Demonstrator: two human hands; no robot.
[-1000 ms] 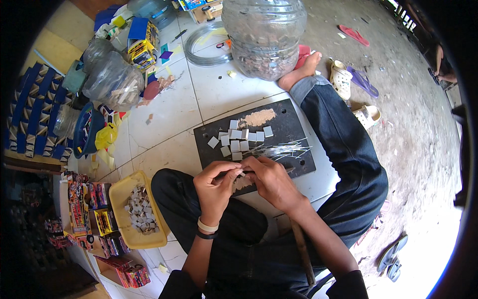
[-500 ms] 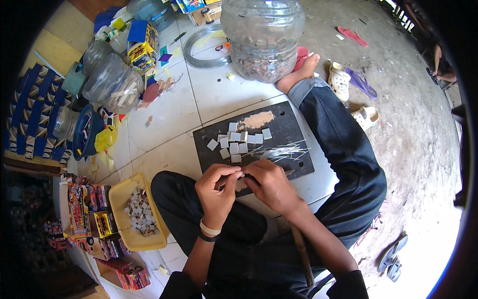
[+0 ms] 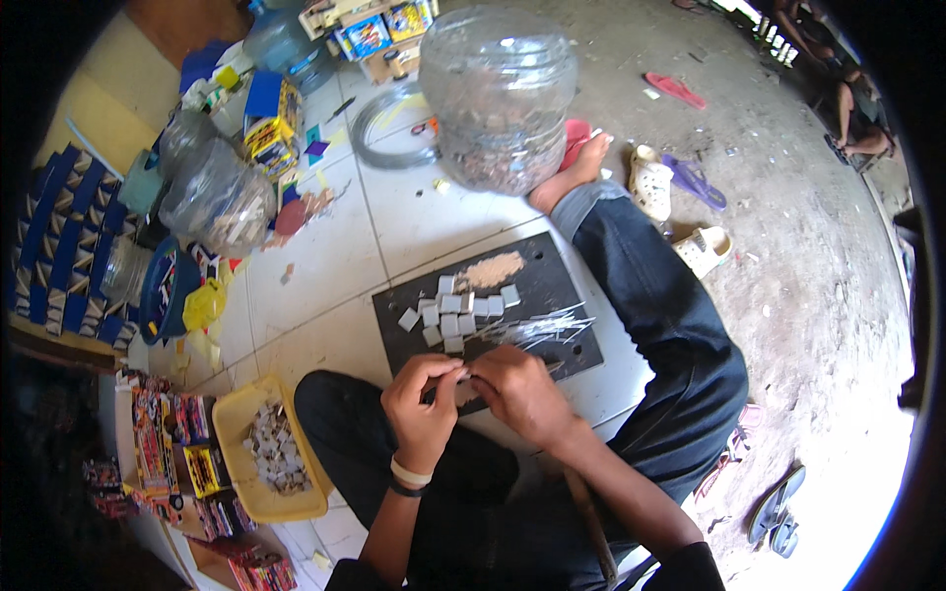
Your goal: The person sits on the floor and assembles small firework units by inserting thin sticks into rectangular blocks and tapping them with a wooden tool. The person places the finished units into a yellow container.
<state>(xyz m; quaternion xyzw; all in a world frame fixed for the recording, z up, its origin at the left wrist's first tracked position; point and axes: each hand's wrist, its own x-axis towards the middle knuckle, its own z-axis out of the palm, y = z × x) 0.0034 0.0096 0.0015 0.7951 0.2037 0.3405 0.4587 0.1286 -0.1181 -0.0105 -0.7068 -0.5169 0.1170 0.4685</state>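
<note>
- L hand (image 3: pixel 422 404): thumb + index in a near-closed pinch on a small pale piece (image 3: pixel 464 376); other fingers curled.
- R hand (image 3: pixel 522 399): fingers bent in, tips up against same piece; can't tell if they grip it or sth. thin, own knuckles in the way.
- Piece loc.: betw. both sets of fingertips, just above near edge of dark board (image 3: pixel 537 258) on tiled floor (image 3: pixel 305 369).
- On board: grey-topped square blocks (image 3: pixel 450 325), loose bundle of thin pale rods (image 3: pixel 547 327) to their R, sawdust (image 3: pixel 493 269) behind.
- Tub: yellow tub (image 3: pixel 296 502) w/ more small pieces, by L knee.
- Technique (my judgement): L pinch firm, piece square to R fingertips; R does the fine work w/ small, straight pushes. Forearms steady, work over board so drops land there. Too much side force prob. twists piece out of pinch.
- Diff. vs 1 s ago: whole scene sits lower in view, more visible at top edge, so head prob. tipped up a bit. Hands approx. same pose, tips still together; blocks + rods look unchanged on board.
</note>
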